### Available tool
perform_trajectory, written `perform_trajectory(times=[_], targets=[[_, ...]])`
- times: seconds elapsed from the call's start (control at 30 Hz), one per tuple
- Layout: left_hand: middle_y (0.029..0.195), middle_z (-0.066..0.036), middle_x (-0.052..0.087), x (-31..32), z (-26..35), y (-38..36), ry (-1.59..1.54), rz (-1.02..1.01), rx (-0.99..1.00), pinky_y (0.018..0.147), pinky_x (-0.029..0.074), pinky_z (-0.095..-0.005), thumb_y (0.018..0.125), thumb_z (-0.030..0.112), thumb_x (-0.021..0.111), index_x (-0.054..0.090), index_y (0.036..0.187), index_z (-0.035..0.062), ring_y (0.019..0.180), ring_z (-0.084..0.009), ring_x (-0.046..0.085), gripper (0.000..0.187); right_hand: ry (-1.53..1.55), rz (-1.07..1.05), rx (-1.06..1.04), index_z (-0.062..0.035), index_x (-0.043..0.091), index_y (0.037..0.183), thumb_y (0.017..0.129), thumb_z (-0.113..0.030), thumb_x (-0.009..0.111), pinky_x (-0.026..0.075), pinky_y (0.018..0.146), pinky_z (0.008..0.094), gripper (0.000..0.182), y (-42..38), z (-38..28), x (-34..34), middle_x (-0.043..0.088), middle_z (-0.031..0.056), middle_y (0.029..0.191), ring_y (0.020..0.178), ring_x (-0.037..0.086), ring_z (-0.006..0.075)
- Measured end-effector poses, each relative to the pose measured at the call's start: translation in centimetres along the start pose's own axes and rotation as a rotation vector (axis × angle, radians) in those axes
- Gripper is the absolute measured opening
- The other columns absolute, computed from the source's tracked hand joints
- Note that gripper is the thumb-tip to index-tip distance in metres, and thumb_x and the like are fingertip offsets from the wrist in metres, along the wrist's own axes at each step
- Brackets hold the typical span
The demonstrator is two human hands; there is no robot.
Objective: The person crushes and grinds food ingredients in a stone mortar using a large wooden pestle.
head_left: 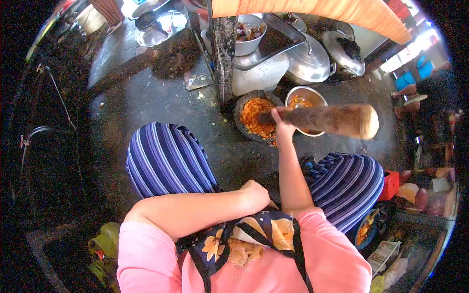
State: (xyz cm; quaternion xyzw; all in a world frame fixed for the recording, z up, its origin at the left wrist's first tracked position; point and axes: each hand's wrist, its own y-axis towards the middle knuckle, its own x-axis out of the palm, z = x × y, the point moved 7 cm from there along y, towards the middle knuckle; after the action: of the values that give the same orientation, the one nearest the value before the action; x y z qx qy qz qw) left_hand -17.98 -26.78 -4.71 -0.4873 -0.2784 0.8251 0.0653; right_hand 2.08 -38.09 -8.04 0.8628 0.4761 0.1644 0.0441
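Observation:
My right hand (284, 126) grips a thick wooden pestle (337, 120) close to its lower end. Its dark tip is down in a stone mortar (239, 122), and its pale butt points off to the right. Coarse orange mash (256, 115) fills the mortar and spills over its near rim. Just behind the pestle, partly covered by it, stands a metal bowl (320, 96) with some orange bits inside. Across my lap lies my left forearm, with my left hand (255, 196) curled closed by the flowered apron (212, 244); whatever its fingers hold is hidden.
Striped cloth covers my knees (171, 156). Behind the mortar stand a charred post (224, 63), a pot of dark pieces (250, 46) and a large lidded pan (310, 58). A grater (383, 255) lies at lower right. Another person (435, 93) is at far right.

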Motion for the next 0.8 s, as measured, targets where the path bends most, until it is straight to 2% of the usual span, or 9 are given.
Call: perform_trajectory(times=[0.07,0.13,0.23,0.33,0.43,0.5,0.57,0.6,0.8], targets=[[0.077,-0.013,0.066,-0.2,0.2,0.0,-0.022,0.035,0.034,0.056,0.052,-0.0397,0.069,0.012,0.056,0.069,0.073,0.0065,0.070,-0.0253,0.065,0.015,-0.129,0.093,0.067,-0.0046,0.058,0.078,0.066,-0.002,0.074,0.042,0.073,0.0295,0.020,0.0,-0.4,-0.9,0.056,0.0007,0.077,0.071,0.052,0.0143],[0.077,-0.013,0.066,-0.5,0.2,-0.4,-0.011,0.033,0.054,0.056,0.052,-0.0397,0.068,0.013,0.056,0.069,0.073,0.0063,0.070,-0.0253,0.065,0.015,-0.014,0.094,0.013,-0.0054,0.058,0.077,0.066,-0.002,0.074,0.041,0.076,0.0287,0.020,1.1,-8.7,1.2,0.055,0.0012,0.079,0.075,0.051,0.0147],[0.077,-0.013,0.066,0.0,0.4,-0.5,-0.026,0.035,0.061,0.056,0.052,-0.0397,0.068,0.013,0.056,0.068,0.073,0.0062,0.071,-0.0254,0.065,0.015,-0.016,-0.090,-0.123,-0.0029,0.057,0.081,0.065,-0.002,0.075,0.042,0.074,0.0288,0.024,4.3,-12.9,1.1,0.057,0.0041,0.079,0.074,0.052,0.0163],[0.077,-0.013,0.066,-0.2,-0.2,-0.2,-0.002,0.035,0.025,0.056,0.052,-0.0398,0.068,0.013,0.056,0.068,0.073,0.0064,0.071,-0.0255,0.065,0.015,-0.060,0.015,-0.085,-0.0032,0.057,0.081,0.066,-0.002,0.075,0.043,0.074,0.0296,0.024,3.7,-10.0,0.1,0.057,0.0046,0.079,0.076,0.052,0.0155],[0.076,-0.012,0.066,-0.2,0.0,-0.1,0.001,0.031,0.022,0.056,0.052,-0.0398,0.068,0.013,0.056,0.068,0.073,0.0066,0.071,-0.0256,0.065,0.015,-0.170,0.027,0.137,-0.0046,0.057,0.080,0.066,-0.002,0.074,0.040,0.078,0.0301,0.022,0.9,3.2,-2.1,0.056,0.0028,0.081,0.079,0.051,0.0166],[0.075,-0.012,0.066,-0.9,0.3,-0.2,-0.011,0.031,0.035,0.056,0.052,-0.0403,0.068,0.014,0.057,0.069,0.074,0.0067,0.071,-0.0257,0.066,0.015,0.043,0.025,0.143,-0.0051,0.057,0.082,0.066,-0.002,0.074,0.040,0.080,0.0313,0.024,0.0,2.7,-1.9,0.055,0.0032,0.085,0.080,0.051,0.0166],[0.074,-0.012,0.066,-0.8,0.6,-0.2,-0.043,0.073,0.072,0.055,0.052,-0.0402,0.067,0.014,0.057,0.068,0.073,0.0063,0.070,-0.0258,0.065,0.015,-0.136,0.107,0.117,-0.0052,0.056,0.087,0.067,-0.001,0.074,0.041,0.081,0.0321,0.028,0.9,-0.5,-2.0,0.055,0.0046,0.093,0.083,0.052,0.0170],[0.074,-0.012,0.066,-1.1,0.3,-0.3,-0.041,0.077,0.069,0.055,0.052,-0.0402,0.067,0.014,0.057,0.068,0.073,0.0063,0.070,-0.0258,0.065,0.015,0.128,0.157,-0.014,-0.0047,0.057,0.084,0.068,-0.002,0.072,0.040,0.078,0.0301,0.022,2.5,-3.6,-1.2,0.055,0.0032,0.083,0.080,0.050,0.0156],[0.074,-0.012,0.066,-0.7,-0.3,-0.4,0.001,0.019,0.049,0.055,0.052,-0.0383,0.068,0.013,0.057,0.068,0.073,0.0054,0.069,-0.0258,0.065,0.014,-0.026,0.033,-0.027,-0.0027,0.056,0.080,0.065,-0.008,0.074,0.042,0.071,0.0310,0.024,6.1,-9.7,-1.6,0.056,0.0042,0.077,0.071,0.052,0.0179]])
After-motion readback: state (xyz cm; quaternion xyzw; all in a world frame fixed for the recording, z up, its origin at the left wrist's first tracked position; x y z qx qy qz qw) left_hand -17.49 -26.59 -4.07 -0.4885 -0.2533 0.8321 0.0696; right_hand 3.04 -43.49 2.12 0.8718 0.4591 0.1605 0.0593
